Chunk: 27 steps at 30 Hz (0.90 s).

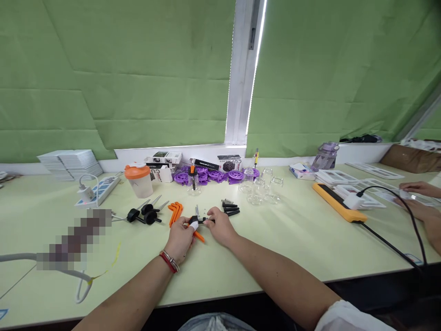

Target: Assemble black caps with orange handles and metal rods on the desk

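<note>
Both my hands meet at the middle of the pale green table (pixel 282 239). My left hand (pixel 181 241), with a white finger cot on one finger and a red bracelet at the wrist, pinches a small black and orange tool (pixel 197 221) with a metal pin standing up. My right hand (pixel 220 226) is closed on the other end of the same small black part. Loose orange pieces (pixel 175 212) lie just left of my hands. Black pump heads with metal stems (pixel 146 213) lie further left. Several black pins and a spring (pixel 230 208) sit just behind my right hand.
Purple discs (pixel 213 175), clear glass jars (pixel 262 186), an orange-lidded cup (pixel 138 180), a power strip (pixel 98 191) and a stack of white sheets (pixel 70 163) line the back. An orange bar (pixel 339 202) with a black cable lies right. Another person's hands (pixel 422 202) work at the far right.
</note>
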Tool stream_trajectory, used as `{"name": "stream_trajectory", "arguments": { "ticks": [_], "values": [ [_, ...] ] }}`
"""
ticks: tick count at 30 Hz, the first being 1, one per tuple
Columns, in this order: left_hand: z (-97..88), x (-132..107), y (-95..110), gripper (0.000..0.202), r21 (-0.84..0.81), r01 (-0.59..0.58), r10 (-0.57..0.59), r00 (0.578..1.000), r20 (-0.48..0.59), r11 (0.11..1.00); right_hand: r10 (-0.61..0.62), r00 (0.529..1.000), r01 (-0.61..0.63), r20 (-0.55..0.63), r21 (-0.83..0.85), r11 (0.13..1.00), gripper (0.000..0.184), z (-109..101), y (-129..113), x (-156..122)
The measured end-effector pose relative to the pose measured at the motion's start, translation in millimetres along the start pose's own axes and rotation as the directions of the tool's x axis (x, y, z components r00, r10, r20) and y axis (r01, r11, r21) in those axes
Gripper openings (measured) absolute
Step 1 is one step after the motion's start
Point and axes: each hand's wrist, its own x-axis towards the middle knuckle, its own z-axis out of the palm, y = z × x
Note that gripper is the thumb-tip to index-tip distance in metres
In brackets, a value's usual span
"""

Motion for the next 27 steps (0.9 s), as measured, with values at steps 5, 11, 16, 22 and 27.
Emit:
{"name": "stream_trajectory", "arguments": {
  "ticks": [5, 11, 16, 22, 27],
  "values": [
    [0.0, -0.8, 1.8, 0.020, -0.007, -0.004, 0.004, 1.000, 0.009, 1.000, -0.012, 1.000, 0.012, 0.003, 0.010, 1.000, 0.012, -0.3, 0.1, -0.9],
    [0.0, 0.4, -0.4, 0.019, -0.015, -0.001, 0.001, 1.000, 0.008, 1.000, -0.006, 1.000, 0.006, -0.004, -0.006, 1.000, 0.009, 1.2, 2.9, 0.3],
    [-0.2, 0.8, -0.4, 0.021, -0.008, 0.001, -0.001, 1.000, 0.005, 1.000, -0.012, 1.000, 0.012, 0.000, -0.002, 1.000, 0.011, 1.2, 3.5, 0.8],
    [1.1, -1.7, 5.1, 0.018, -0.015, 0.025, -0.025, 1.000, -0.008, 1.000, -0.021, 1.000, 0.021, 0.007, 0.015, 1.000, 0.012, 0.6, 3.2, -0.3],
    [2.1, -1.4, 5.1, 0.015, -0.021, 0.051, -0.051, 0.998, -0.031, 0.998, -0.017, 1.000, 0.017, -0.003, 0.029, 0.999, 0.013, 1.5, 4.4, 0.8]
  ]
}}
